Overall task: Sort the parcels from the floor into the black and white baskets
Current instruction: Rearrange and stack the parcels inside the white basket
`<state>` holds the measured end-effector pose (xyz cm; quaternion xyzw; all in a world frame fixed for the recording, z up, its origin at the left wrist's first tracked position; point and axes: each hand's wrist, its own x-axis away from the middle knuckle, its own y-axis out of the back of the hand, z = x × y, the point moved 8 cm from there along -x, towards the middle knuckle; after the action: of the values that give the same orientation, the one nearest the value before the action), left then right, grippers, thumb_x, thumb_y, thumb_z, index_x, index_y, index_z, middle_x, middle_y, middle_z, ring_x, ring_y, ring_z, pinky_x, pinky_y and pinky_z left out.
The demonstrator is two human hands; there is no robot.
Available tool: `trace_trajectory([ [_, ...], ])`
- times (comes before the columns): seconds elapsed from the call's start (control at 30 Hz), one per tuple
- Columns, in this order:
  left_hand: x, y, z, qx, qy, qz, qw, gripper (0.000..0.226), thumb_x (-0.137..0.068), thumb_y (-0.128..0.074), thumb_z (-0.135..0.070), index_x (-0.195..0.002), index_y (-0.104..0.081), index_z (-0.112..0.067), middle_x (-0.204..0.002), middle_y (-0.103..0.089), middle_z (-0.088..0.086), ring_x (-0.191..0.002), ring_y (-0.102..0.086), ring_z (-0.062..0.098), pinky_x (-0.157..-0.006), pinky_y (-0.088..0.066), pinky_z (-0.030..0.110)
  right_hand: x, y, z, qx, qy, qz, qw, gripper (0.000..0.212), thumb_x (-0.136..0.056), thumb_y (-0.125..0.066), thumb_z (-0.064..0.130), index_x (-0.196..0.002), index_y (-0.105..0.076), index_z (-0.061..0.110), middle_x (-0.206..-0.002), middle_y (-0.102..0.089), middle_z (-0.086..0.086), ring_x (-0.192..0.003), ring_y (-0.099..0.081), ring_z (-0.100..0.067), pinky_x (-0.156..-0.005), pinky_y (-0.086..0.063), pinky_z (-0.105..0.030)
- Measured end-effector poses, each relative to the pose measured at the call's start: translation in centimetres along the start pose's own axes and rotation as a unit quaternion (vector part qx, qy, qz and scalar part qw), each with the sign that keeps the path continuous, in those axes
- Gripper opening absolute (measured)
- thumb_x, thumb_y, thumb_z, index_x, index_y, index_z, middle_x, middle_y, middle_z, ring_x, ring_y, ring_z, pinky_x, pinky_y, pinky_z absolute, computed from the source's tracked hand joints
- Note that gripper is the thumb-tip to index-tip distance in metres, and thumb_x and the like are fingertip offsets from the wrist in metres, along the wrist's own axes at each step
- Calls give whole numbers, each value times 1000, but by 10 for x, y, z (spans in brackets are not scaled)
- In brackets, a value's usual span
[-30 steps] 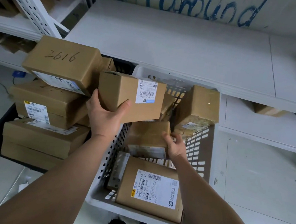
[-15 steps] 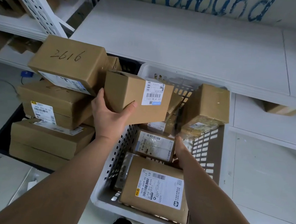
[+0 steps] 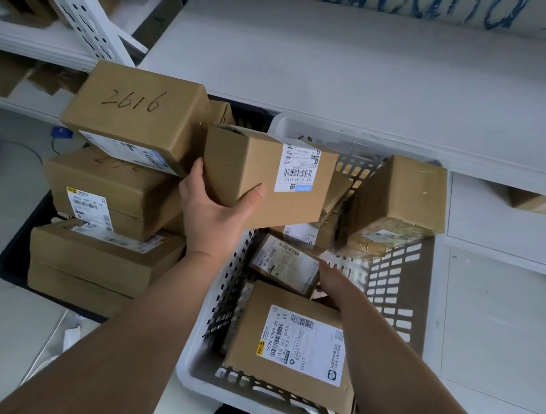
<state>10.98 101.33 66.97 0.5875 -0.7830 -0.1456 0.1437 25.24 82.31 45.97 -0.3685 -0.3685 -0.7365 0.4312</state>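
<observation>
Fingers [image 3: 197,176] of the left hand [image 3: 213,221] clamp a labelled parcel [image 3: 261,172] over the white basket [image 3: 196,378], best lowered flat into a gap; the right hand [image 3: 332,284], grip hidden, touches a small parcel [image 3: 284,264] inside.

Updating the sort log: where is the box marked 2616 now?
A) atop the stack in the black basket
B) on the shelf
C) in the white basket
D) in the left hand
A: the 2616 box lies on top of the boxes stacked in the black basket, while the left hand grips a second box.
</observation>
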Motion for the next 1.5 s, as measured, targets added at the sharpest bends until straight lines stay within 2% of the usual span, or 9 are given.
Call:
trace_trajectory([
  [0.13,0,-3,1,2,-1,2,1000,118,-51,-72,-68,-150,-28,-20,-140,-36,-3,-128,-43,12,-107,-42,40,-26,3,-18,17,-29,-12,999,35,-99,-36,13,-132,-44,7,-117,-59,-17,-93,-61,-29,-76,-56,-40],
  [0.3,0,-4,2,-3,-2,4,1000,118,-52,-72,-67,-150,-28,-21,-140,-35,-4,-128,-42,12,-107,-42,41,-30,6,-18,29,-13,-22,999,44,-95,-43,3,-138,-37,9,-130,-54,-18,-102,-56,-30,-91,-53,-49],
  [0.53,0,-7,2,2,-3,9,1000,117,-51,-72,-67,-150,-29,-21,-138,-36,-4,-126,-42,11,-106,-42,36,-18,3,-10,120,34,-42,991,110,-77,-76,14,-150,3,33,-130,-53,-13,-108,-56,-28,-92,-52,-41],
  [0.9,-1,-9,3,8,0,13,1000,118,-51,-71,-67,-150,-28,-22,-136,-36,-6,-126,-43,10,-101,-42,30,-14,8,3,199,93,-73,973,88,-83,-73,24,-149,-16,34,-114,-62,-8,-97,-61,-25,-77,-53,-34],
  [1.07,0,-9,3,3,2,14,1000,116,-52,-74,-64,-150,-28,-22,-130,-34,-12,-123,-43,8,-98,-42,27,-18,-12,13,219,93,-33,971,79,-89,-65,21,-150,-18,38,-114,-59,-8,-81,-57,-19,-46,-39,-19],
  [1.17,-1,-9,4,4,5,14,1000,117,-51,-72,-66,-150,-27,-23,-130,-34,-13,-125,-43,9,-102,-43,30,-17,-13,13,209,91,-38,973,89,-83,-71,27,-151,-14,32,-111,-62,-8,-88,-63,-21,-64,-54,-30],
  [1.27,0,-10,4,0,7,15,1000,118,-51,-73,-67,-150,-28,-22,-132,-34,-11,-127,-43,11,-104,-43,34,-8,-8,10,222,77,-28,972,89,-84,-70,11,-152,-13,14,-133,-53,-17,-118,-55,-32,-88,-45,-33],
  [1.4,2,-8,5,0,9,13,1000,118,-50,-73,-67,-150,-28,-22,-138,-35,-6,-128,-42,12,-106,-42,36,3,2,7,278,24,-31,960,63,-85,-70,22,-137,-40,2,-127,-57,-14,-114,-57,-28,-85,-49,-33],
  [1.5,4,-6,3,0,12,11,1000,117,-52,-74,-64,-150,-28,-20,-138,-35,-5,-128,-43,13,-106,-42,36,16,9,8,331,23,-9,943,24,-93,-59,31,-99,-65,9,-101,-65,-9,-97,-63,-23,-71,-45,-26],
])
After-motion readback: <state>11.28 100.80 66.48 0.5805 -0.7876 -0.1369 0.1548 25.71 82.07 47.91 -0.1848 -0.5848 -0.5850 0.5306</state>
